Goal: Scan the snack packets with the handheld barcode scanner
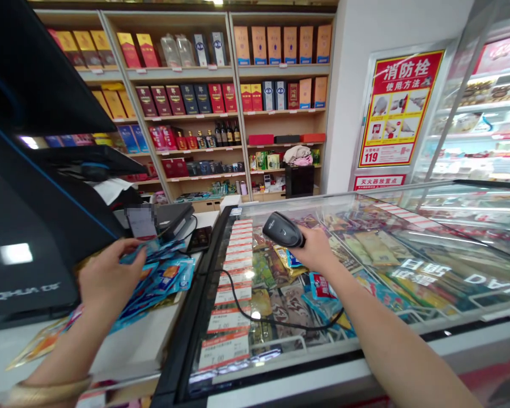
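My right hand is wrapped round the handle of a black barcode scanner, held over the glass-topped freezer with its head pointing left. Below it, a blue and red snack packet and a yellow one lie on the glass. On the white counter to the left is a loose pile of blue snack packets. My left hand is at the pile's left side, thumb and fingers closed on the edge of a blue packet. The fingertips are partly hard to make out.
A dark checkout screen stands close on the left. Behind the pile are a black box-shaped device and a phone-like dark object. The scanner's black cable loops across the glass. Shelves of boxed bottles line the back wall.
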Available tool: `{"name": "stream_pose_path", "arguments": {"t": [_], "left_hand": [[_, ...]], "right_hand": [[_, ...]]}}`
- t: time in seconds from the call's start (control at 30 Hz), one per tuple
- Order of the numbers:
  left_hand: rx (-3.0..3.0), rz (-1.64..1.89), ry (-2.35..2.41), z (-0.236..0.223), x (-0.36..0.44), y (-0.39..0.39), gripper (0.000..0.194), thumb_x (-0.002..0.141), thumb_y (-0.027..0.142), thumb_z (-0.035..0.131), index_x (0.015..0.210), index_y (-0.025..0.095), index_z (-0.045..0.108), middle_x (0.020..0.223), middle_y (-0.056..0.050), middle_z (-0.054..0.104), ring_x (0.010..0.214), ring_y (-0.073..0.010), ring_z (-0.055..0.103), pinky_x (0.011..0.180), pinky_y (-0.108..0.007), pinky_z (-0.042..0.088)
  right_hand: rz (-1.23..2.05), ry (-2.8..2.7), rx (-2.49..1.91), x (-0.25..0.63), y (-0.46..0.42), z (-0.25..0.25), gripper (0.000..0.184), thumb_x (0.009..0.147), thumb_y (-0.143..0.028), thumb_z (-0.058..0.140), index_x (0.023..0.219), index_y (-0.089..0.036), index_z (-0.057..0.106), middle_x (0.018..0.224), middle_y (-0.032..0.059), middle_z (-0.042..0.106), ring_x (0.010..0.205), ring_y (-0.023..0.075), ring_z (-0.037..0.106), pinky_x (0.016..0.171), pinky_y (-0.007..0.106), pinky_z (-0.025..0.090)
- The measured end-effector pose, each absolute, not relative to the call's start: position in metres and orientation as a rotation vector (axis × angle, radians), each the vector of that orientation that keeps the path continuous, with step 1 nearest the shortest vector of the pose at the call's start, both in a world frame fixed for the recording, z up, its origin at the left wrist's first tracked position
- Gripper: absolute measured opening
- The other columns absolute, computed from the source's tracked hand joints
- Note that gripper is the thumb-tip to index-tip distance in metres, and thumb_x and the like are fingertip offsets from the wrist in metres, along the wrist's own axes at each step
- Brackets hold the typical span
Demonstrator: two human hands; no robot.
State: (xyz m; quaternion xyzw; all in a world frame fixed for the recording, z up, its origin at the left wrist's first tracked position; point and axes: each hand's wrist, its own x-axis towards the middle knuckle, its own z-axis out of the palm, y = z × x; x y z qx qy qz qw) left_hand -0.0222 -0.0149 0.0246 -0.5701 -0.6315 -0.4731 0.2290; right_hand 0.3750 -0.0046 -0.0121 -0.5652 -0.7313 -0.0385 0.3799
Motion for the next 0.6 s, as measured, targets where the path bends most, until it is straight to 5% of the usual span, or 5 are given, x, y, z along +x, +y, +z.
{"name": "stream_pose_path", "arguments": {"t": [0.27,0.47,0.6], "left_hand": [[-1.818,-1.075,-1.733,0.0,-0.051,-0.019,0.023,0.07,0.047,0.055,0.064,0.026,0.061,0.076,-0.002,0.069,0.07,-0.0277,0.065,0.07,-0.046,0.053],[-1.71,-1.095,-1.634,-0.002,-0.038,-0.026,0.029,0.085,0.044,0.044,0.075,0.026,0.064,0.087,-0.008,0.07,0.084,-0.0334,0.068,0.078,-0.054,0.051],[-1.824,-1.237,-1.454,-0.003,0.003,-0.019,0.023,0.085,0.042,0.05,0.084,0.027,0.068,0.095,-0.006,0.071,0.09,-0.0288,0.067,0.085,-0.05,0.051]], "right_hand": [[-0.146,-1.796,-1.478,0.381,0.0,-0.016,0.027,0.073,-0.039,0.063,0.092,-0.021,0.072,0.082,0.0064,0.075,0.081,0.0246,0.069,0.074,0.029,0.041],[-0.142,-1.75,-1.523,0.384,0.002,-0.015,0.026,0.076,-0.039,0.062,0.092,-0.021,0.071,0.082,0.0061,0.075,0.08,0.0233,0.069,0.073,0.028,0.04],[-0.152,-1.687,-1.573,0.384,0.0,-0.011,0.023,0.075,-0.037,0.065,0.091,-0.022,0.071,0.084,0.0065,0.075,0.081,0.0245,0.068,0.074,0.029,0.039]]}}
